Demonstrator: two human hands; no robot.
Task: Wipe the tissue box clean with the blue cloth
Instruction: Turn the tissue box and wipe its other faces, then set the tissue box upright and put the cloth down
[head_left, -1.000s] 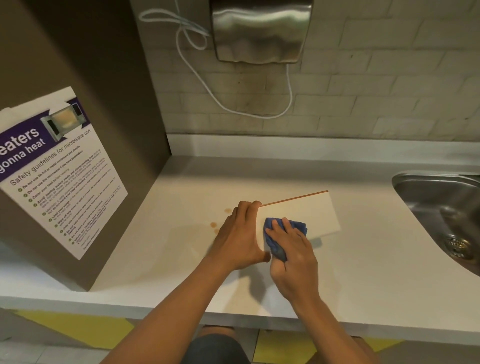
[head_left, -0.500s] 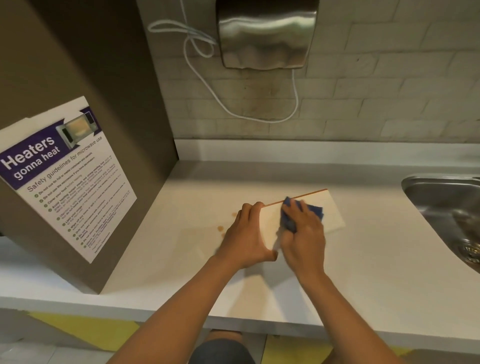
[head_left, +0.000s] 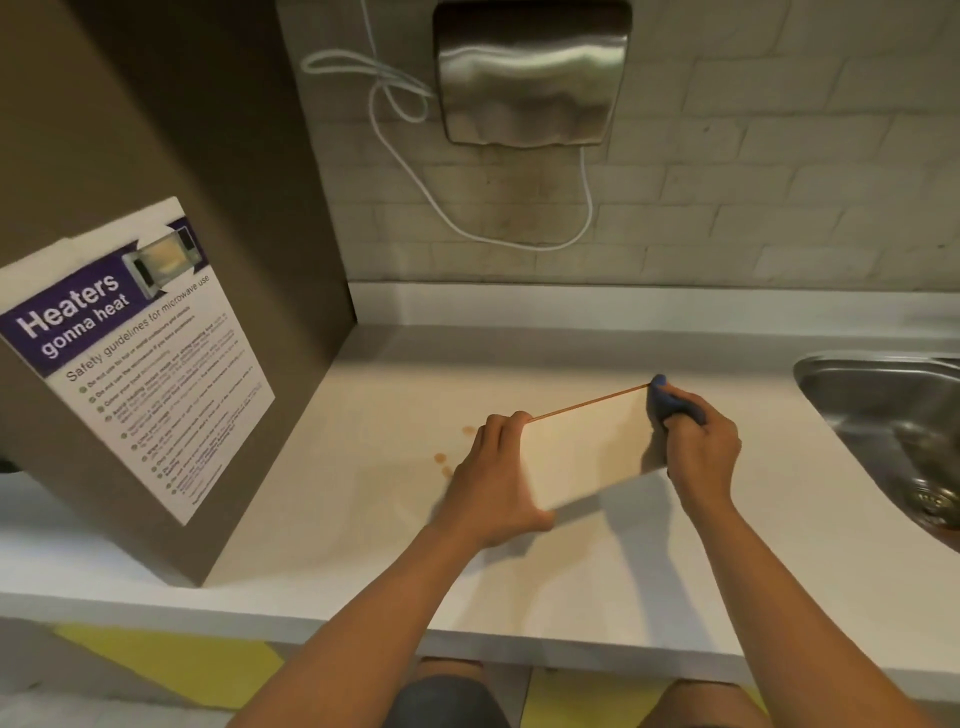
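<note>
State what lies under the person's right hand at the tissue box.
Under the right hand sits the bunched blue cloth, pressed at the far right end of the tissue box. The hand and cloth cover that end of the box, so its surface there cannot be seen.

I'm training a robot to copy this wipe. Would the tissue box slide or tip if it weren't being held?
Probably slide: the tissue box lies flat on a smooth countertop, and the left hand braces its end while the right hand presses the blue cloth at the other. Tipping seems unlikely; it sits low and wide.
</note>
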